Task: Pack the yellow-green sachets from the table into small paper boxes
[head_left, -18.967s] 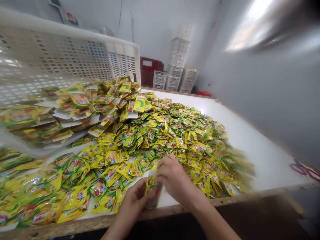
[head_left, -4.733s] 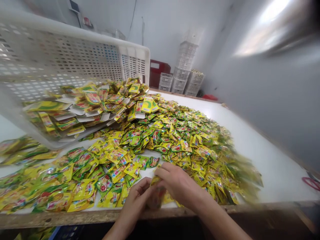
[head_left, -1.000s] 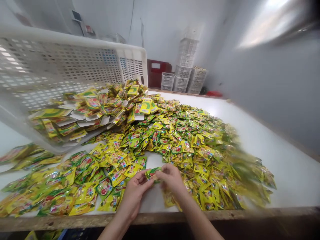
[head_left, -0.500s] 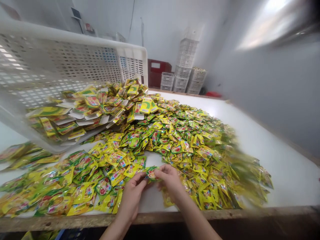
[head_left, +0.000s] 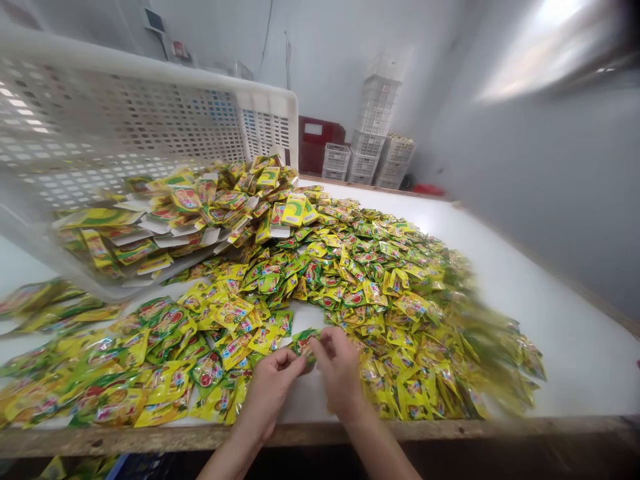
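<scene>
In front of the white basket and to its right, a small green packet is held between two hands. The left hand pinches its left end, thumb against fingers; the right hand has thumb and fingers closed on its right end (fingertips underneath are hidden). It looks light, soft and glossy, probably slippery; the flat edges should grip best.

I can read no wording from here: print on the sachets blurs, as does the barcode-like strip on a yellow box towards the bench's far edge.
</scene>
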Available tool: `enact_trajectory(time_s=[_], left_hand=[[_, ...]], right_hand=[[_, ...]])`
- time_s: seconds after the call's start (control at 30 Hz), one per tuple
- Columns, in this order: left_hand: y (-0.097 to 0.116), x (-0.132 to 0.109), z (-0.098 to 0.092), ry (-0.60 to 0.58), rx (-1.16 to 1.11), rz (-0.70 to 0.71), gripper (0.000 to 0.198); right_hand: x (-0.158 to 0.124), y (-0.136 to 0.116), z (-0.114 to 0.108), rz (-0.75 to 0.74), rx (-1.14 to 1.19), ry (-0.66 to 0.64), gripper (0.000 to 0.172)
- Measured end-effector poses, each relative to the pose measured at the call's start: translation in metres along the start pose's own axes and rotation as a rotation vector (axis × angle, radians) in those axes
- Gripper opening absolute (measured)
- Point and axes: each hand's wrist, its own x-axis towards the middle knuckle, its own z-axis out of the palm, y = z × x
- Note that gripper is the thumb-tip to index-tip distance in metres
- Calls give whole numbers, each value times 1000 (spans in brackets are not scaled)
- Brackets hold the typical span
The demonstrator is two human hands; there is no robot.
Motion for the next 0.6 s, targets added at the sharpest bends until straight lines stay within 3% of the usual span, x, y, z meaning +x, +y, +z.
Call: enact_trajectory(time_s=[0.17, 0.37, 0.5, 0.6], left_hand=[[11, -8, 3, 8, -34, 40, 33], [3, -5, 6, 77, 57, 106, 41], [-4, -5, 3, 98, 8, 155, 40], [-9, -8, 3, 29, -68, 133, 36]], right_hand=[[13, -3, -11, 230, 304, -174, 31], [8, 2, -6, 247, 261, -184, 29], [2, 4, -2, 157, 134, -113, 28], [2, 0, -7, 188, 103, -234, 33]])
